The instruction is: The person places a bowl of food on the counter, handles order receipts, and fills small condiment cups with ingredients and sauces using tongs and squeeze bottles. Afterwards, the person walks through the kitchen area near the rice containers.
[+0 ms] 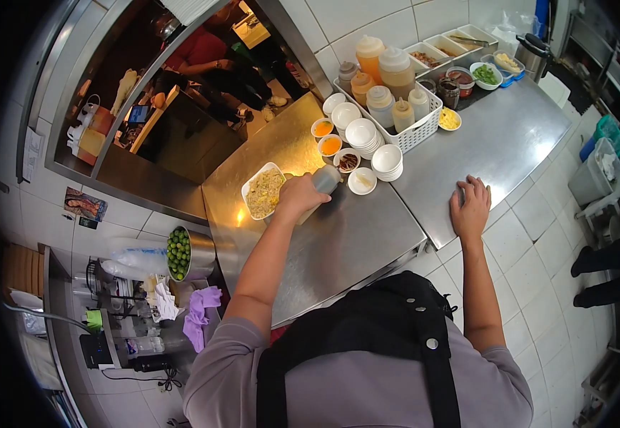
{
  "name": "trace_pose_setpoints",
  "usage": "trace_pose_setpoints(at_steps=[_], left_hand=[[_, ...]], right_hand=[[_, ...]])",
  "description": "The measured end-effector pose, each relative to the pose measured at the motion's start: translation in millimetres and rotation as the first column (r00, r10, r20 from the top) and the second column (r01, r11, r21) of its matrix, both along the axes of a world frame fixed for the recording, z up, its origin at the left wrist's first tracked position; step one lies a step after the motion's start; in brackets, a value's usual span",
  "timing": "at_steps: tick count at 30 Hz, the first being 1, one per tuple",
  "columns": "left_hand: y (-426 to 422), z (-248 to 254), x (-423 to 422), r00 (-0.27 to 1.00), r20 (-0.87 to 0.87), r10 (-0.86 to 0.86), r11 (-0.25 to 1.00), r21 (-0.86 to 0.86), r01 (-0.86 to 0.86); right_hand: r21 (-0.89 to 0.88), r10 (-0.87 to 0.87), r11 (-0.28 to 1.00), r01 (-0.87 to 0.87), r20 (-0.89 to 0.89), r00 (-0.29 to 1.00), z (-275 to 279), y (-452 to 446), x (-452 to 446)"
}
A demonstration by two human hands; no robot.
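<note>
The left hand grasps a tilted squeeze bottle.
Its tip is near small white bowl; the right hand, released, rests on steel counter.

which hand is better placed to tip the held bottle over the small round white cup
Left, most likely: the left hand grips the grey plastic bottle close beside the small round white cup. The right hand rests on the steel counter, farther away.

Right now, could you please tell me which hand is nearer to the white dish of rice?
The left hand: it is just beside the dish, gripping a bottle. The right hand rests farther off on the steel counter.
</note>
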State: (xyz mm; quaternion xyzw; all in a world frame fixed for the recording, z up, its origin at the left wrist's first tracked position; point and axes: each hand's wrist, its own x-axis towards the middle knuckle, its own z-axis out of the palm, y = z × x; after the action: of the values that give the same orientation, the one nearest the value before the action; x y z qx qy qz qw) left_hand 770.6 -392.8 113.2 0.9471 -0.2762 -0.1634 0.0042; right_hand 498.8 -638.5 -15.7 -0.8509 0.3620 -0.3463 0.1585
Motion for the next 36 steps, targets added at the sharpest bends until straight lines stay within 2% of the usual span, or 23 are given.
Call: trace_pose_setpoints(at_steps=[14,36], left_hand=[[4.1,-9.8,2.9,0.998,0.048,-0.036,0.999,0.004,0.035],[2.8,-5.2,5.8,0.999,0.019,-0.029,1.000,0.000,0.029]], right_hand=[[0.013,-0.004,1.000,0.004,0.020,1.000,-1.1,-0.8,-0.5],[0.009,-0.004,1.000,0.004,0.012,1.000,-2.9,-1.9,-1.1]])
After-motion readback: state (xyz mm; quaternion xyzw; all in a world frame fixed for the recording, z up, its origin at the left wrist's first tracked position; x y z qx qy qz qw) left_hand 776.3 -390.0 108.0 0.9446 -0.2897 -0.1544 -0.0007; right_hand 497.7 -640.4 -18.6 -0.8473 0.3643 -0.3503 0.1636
